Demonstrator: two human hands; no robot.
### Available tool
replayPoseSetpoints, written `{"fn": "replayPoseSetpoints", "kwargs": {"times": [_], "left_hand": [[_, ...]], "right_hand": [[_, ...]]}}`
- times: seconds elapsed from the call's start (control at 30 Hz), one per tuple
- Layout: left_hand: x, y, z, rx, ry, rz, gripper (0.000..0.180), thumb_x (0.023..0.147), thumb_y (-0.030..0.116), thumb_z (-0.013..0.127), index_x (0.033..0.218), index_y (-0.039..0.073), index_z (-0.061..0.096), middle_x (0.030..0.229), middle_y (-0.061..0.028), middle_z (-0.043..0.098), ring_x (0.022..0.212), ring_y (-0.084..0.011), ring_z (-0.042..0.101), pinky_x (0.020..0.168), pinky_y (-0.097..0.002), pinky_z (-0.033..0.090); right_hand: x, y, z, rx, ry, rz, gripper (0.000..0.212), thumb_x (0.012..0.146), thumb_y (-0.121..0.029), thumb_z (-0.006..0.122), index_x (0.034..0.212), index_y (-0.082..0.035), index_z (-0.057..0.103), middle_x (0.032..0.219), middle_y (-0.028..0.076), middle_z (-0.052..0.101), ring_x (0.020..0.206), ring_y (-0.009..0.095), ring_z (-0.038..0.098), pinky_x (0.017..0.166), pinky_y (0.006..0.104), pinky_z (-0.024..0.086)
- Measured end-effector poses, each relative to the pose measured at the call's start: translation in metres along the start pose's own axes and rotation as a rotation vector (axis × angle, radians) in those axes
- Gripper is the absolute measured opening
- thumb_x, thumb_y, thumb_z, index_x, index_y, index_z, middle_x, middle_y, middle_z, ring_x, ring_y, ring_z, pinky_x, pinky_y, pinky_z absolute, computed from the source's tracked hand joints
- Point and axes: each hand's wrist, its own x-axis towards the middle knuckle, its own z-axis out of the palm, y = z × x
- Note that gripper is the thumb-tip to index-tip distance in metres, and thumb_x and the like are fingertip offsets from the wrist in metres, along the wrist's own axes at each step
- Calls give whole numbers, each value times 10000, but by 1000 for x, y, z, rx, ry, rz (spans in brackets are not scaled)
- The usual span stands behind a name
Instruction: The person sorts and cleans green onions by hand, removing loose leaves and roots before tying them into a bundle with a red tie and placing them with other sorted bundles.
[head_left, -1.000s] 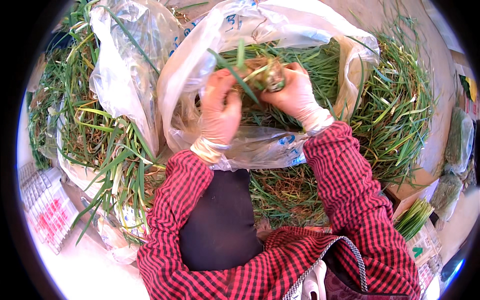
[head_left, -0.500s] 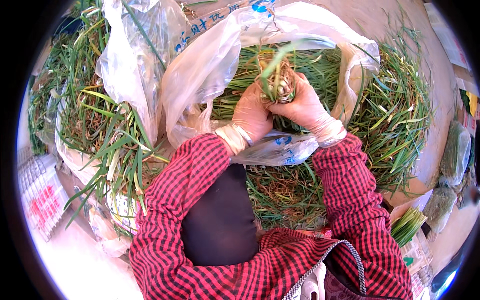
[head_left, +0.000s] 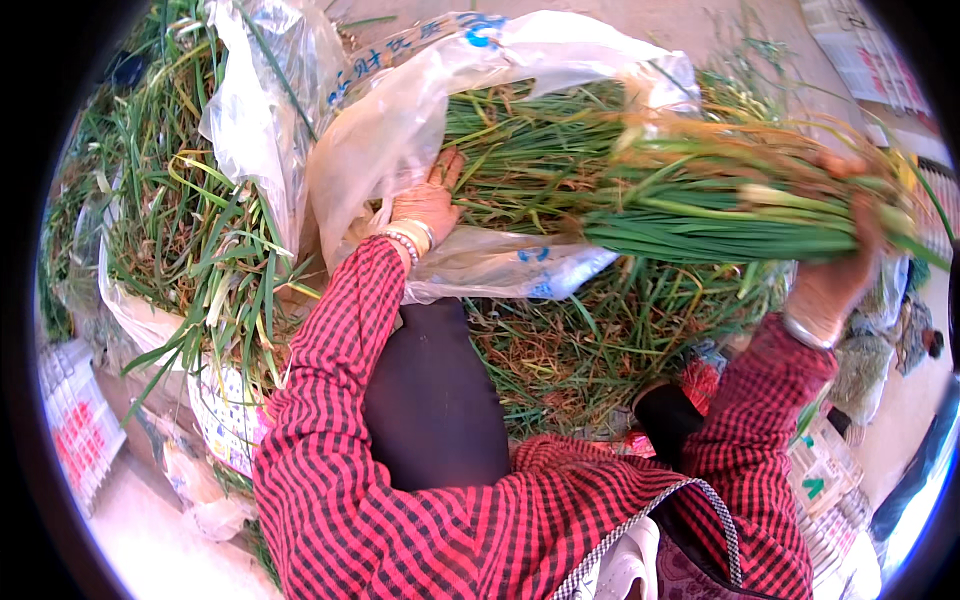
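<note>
My right hand (head_left: 842, 255) is closed around one end of a long bunch of onion-like greens (head_left: 710, 220), out at the right. The bunch lies sideways, its leaf tips pointing left over the edge of a clear plastic bag (head_left: 375, 150). Motion smears the gripped end and the fingers. My left hand (head_left: 428, 208) rests at the left side of the bag's mouth, fingers stretched out against the greens (head_left: 530, 165) inside. It grips nothing. Those greens lie lengthwise, partly hidden by the held bunch.
Loose greens and dry leaves (head_left: 570, 370) cover the floor in front of my knee. At the left stands a heaped pile of greens (head_left: 190, 220) beside another clear plastic bag (head_left: 260, 110). White printed crates (head_left: 80, 420) stand at the far left, and others at the right.
Both hands were together over the bag, holding a bunch root end up. My right hand has swung right with a bunch; my left has let go and moved left onto the bag's greens.
</note>
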Motion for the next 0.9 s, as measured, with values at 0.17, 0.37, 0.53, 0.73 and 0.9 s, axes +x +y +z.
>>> {"fn": "replayPoseSetpoints", "kwargs": {"times": [0.17, 0.37, 0.53, 0.73, 0.9], "left_hand": [[-5, 0, -40, -145, -255, -226, 791, 785, 464, 629, 1455, 87, 445, 1591, -153, 272, 1442, -325, 312, 1163, -382, 287], [-75, 126, -217, -731, -134, 194, 504, 891, 357, 711, 1202, -36, 652, 1152, -109, 685, 1040, -121, 609, 907, -280, 484], [-154, 262, -259, -512, 237, 756, 1145, 659, 467, 884, 1501, -18, 279, 1506, -231, 367, 1430, -339, 308, 1184, -387, 232], [-190, 375, -234, -1663, 383, 778, 502, 743, 88, 849, 1172, 14, 599, 1047, -28, 673, 958, -118, 629, 867, -288, 514], [-203, 362, -195, -2238, 343, 335, 242, 817, 134, 759, 1011, 24, 664, 912, -41, 685, 759, -138, 657, 703, -290, 553]], "right_hand": [[-28, -113, -26, -56, 243, -218, 374, 926, -215, 561, 1212, 24, 574, 1176, 181, 639, 1171, 292, 584, 1039, 451, 466], [-85, -180, -12, -161, 228, -278, 348, 915, -150, 609, 1221, 13, 574, 1102, 140, 661, 994, 260, 666, 905, 384, 548], [-121, -212, 46, -258, 15, -266, 278, 883, -158, 649, 1116, -5, 652, 1026, 97, 697, 899, 205, 692, 821, 332, 562], [-161, -252, 119, -197, -438, -53, 708, 804, -379, 757, 1368, -36, 499, 1107, 116, 645, 971, 198, 622, 871, 282, 496], [-216, -169, 46, -796, -235, -221, 885, 764, -177, 823, 1473, 27, 333, 1437, 162, 466, 1338, 237, 435, 1086, 336, 375]]}}
